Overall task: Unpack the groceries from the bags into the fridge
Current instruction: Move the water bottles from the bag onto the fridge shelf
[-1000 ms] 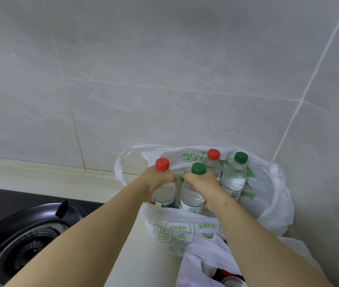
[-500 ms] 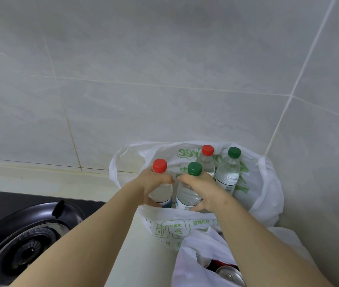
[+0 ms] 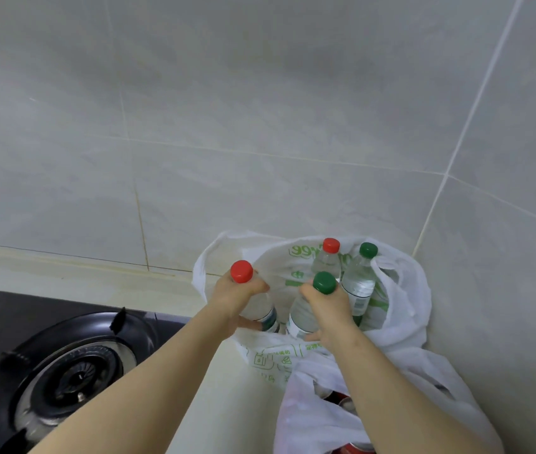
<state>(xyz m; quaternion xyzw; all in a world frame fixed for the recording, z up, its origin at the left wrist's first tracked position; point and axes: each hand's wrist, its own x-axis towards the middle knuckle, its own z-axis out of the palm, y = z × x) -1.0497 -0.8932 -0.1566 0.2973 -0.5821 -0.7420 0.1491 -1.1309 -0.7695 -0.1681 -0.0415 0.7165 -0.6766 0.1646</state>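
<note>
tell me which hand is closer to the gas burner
Left. The left hand grips a red-capped bottle at the bag rim nearest the gas burner; the right hand grips a green-capped bottle farther right.

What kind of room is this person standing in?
Probably a home kitchen: a black gas hob on a pale counter, tiled walls behind, and a grocery bag of water bottles in the corner.
</note>
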